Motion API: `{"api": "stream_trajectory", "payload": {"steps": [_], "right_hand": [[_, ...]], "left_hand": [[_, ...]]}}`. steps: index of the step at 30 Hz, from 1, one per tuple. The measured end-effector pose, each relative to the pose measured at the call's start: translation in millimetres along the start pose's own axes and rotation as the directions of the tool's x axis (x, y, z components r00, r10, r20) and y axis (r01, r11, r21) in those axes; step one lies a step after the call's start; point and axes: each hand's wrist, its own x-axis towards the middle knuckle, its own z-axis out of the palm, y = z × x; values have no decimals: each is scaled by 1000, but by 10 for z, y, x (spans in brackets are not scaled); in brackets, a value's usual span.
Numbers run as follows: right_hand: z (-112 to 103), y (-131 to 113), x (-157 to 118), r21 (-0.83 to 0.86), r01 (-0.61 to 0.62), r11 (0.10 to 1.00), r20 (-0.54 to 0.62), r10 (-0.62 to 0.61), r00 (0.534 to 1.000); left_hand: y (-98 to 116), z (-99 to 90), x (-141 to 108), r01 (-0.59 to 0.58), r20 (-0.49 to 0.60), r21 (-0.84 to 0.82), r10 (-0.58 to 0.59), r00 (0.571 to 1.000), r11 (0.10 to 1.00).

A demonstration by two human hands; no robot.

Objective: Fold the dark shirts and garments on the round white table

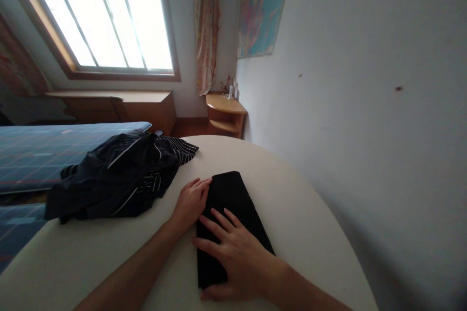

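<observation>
A folded black cloth [228, 192] lies flat on the pale round table [288, 180], its long side running away from me. My right hand [235, 255] rests on top of its nearer half, palm down with the fingers spread. At the cloth's upper left edge is my left hand [191, 201], its fingers close together and the fingertips touching the edge. Whether those fingers pinch any fabric cannot be made out. A crumpled dark garment with white stripes [124, 175] lies to the left, partly over the table's edge.
A bed with blue checked covering [54, 153] adjoins the table at the left. Beyond stand a wooden desk [146, 97] and a small corner shelf [226, 104] holding small items. The white wall [346, 121] runs close along the right side.
</observation>
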Motion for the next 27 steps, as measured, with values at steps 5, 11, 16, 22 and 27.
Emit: {"api": "stream_trajectory", "payload": {"steps": [5, 11, 16, 22, 27], "right_hand": [[61, 86, 40, -40, -51, 998, -26, 50, 998], [7, 522, 69, -184, -169, 968, -72, 158, 985], [-183, 919, -28, -261, -382, 886, -133, 359, 924], [-390, 1342, -236, -229, -572, 788, -200, 537, 820], [-517, 1600, -470, -183, -616, 766, -220, 579, 785]], "left_hand": [[-33, -16, 6, 48, -40, -129, -54, 998, 991], [-30, 9, -40, 67, -36, -60, -70, 997, 996], [-6, 20, -94, -13, 75, 117, 4, 997, 993], [34, -32, -106, -24, 154, 184, -5, 988, 983], [28, -31, -115, -28, 147, 172, 2, 989, 985]]}}
